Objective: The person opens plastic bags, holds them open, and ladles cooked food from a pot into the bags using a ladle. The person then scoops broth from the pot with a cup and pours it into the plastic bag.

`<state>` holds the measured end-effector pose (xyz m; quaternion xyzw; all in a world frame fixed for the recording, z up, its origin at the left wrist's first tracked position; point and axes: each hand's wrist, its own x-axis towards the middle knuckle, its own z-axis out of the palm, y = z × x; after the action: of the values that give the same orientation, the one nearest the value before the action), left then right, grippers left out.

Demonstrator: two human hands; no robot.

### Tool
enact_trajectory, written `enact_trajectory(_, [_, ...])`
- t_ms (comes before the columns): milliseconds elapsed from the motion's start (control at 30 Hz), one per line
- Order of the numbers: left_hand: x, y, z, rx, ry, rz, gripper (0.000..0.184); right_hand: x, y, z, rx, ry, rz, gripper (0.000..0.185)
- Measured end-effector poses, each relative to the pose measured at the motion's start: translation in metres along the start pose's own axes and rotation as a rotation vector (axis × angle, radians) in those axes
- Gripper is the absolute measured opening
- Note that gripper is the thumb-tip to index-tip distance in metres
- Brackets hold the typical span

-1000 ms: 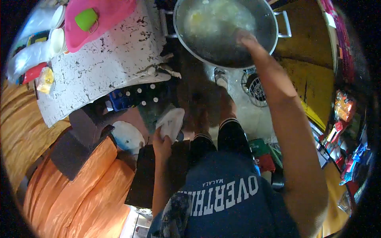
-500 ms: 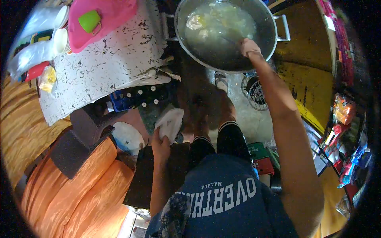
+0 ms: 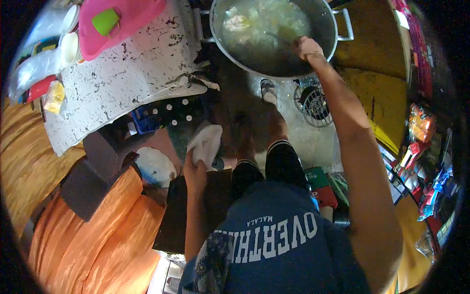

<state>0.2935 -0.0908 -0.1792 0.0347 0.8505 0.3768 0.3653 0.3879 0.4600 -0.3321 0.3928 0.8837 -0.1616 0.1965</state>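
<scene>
A large metal pot (image 3: 237, 62) with two side handles stands at the top of the view, holding cloudy broth with pale pieces (image 3: 236, 22) in it. My right hand (image 3: 309, 47) reaches over its near right side, closed on a long-handled utensil (image 3: 276, 36) whose far end is in the broth and cannot be made out. Lower down, left of my legs, my left hand (image 3: 196, 171) grips a whitish, translucent plastic bag or container (image 3: 206, 142); its exact kind is unclear.
A worn white tabletop (image 3: 127, 73) on the left bears a pink basin (image 3: 132, 24), a green cup (image 3: 105, 22) and stacked white cups (image 3: 70, 46). Below lies a blue crate (image 3: 144, 120) with bottles. A round fan-like grille (image 3: 317, 108) stands under the pot. Packaged goods (image 3: 421, 125) line the right.
The view has shifted slightly, so the pot and table sit a little higher. The utensil's shaft shows more plainly in the broth. Both hands keep their grips.
</scene>
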Motion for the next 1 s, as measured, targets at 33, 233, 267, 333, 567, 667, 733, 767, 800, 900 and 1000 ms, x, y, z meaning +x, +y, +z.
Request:
enact_trajectory(33, [0.0,0.0,-0.001,0.008,-0.001,0.026,0.053,-0.006,-0.009,-0.006,0.001,-0.002,0.0,0.019])
enact_trajectory(233, [0.001,0.017,-0.004,0.073,-0.02,0.003,0.054,-0.002,-0.02,0.001,0.024,-0.026,0.037,0.026])
enact_trajectory(267, [0.0,0.019,-0.005,0.073,-0.018,0.003,0.054,-0.002,-0.014,0.004,0.025,-0.025,0.035,0.026])
enact_trajectory(333, [-0.003,0.021,-0.004,0.066,0.004,0.031,0.053,-0.005,-0.002,0.005,0.029,-0.017,0.013,0.028])
enact_trajectory(567, [-0.001,0.023,0.0,-0.018,-0.028,0.067,0.054,-0.021,0.001,-0.017,0.045,0.009,0.136,0.03])
enact_trajectory(667, [0.001,0.021,0.003,-0.08,-0.01,0.003,0.055,-0.027,-0.006,-0.026,0.009,-0.044,0.099,0.029])
enact_trajectory(733, [0.004,0.022,0.003,-0.026,-0.031,0.038,0.055,-0.036,-0.009,-0.034,-0.1,-0.081,0.152,0.027])
enact_trajectory(767, [0.003,0.023,0.004,-0.026,-0.037,0.042,0.055,-0.044,-0.006,-0.039,-0.1,-0.079,0.159,0.027])
enact_trajectory(800, [0.002,0.024,0.004,-0.032,-0.008,0.044,0.056,-0.054,-0.004,-0.045,-0.043,0.016,0.161,0.028])
enact_trajectory(900, [-0.002,0.021,0.0,-0.057,0.024,0.002,0.056,-0.06,-0.002,-0.051,0.029,0.136,0.198,0.029])
enact_trajectory(1000, [0.0,0.011,0.002,-0.078,0.032,-0.018,0.055,-0.056,0.001,-0.055,0.082,0.217,0.305,0.035])
